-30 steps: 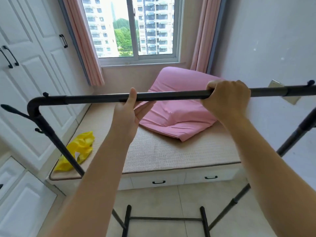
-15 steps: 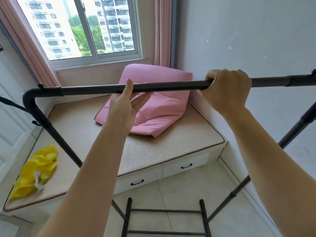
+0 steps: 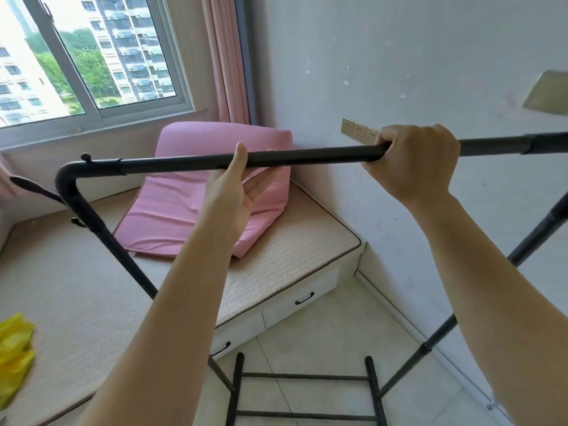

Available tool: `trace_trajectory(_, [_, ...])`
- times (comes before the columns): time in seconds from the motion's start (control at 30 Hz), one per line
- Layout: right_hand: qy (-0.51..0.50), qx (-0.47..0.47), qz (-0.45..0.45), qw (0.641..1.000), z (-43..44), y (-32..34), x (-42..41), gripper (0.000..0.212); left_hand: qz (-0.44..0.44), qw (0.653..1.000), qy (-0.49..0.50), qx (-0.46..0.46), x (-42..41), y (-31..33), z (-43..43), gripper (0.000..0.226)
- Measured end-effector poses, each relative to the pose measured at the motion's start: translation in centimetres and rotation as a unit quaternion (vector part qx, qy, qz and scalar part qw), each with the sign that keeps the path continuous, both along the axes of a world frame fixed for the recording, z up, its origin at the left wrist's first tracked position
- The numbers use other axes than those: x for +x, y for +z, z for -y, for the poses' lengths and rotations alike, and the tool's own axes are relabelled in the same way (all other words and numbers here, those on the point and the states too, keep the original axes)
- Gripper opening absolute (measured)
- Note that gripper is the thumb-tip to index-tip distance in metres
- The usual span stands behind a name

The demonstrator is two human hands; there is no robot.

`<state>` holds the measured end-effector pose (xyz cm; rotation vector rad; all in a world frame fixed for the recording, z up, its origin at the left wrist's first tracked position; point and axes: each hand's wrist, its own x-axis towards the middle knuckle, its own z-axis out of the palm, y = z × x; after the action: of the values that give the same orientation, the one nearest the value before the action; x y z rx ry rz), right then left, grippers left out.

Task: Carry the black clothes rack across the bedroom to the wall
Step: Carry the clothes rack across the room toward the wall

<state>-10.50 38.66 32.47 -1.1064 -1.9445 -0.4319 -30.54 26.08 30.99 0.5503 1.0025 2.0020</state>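
The black clothes rack (image 3: 307, 155) fills the view, its top bar running level from a bent left corner to the right edge. My left hand (image 3: 234, 192) grips the bar from below near its middle, thumb up in front. My right hand (image 3: 413, 159) is wrapped over the bar further right. The rack's two slanted side poles run down to black base bars (image 3: 304, 378) above the tiled floor. The pale wall (image 3: 430, 56) stands just behind the bar on the right.
A low platform bed (image 3: 276, 250) with drawers sits in the corner under the window (image 3: 92, 56), holding a pink cushion (image 3: 190, 216) and a yellow cloth (image 3: 13, 348). A pink curtain (image 3: 226, 56) hangs by the corner. A socket plate (image 3: 358, 130) is on the wall.
The view has swung right: the bed, cushion and yellow cloth have shifted left and the wall now fills the right side. Both hands keep the same hold on the bar.
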Motion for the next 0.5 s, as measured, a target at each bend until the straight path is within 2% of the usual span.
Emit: trace_trajectory(0.5, [-0.105,-0.001,-0.002,0.994,-4.7,-0.2,4.4,0.025,0.009,0.99,-0.14,-0.015,1.4,0.3,-9.8,0.025])
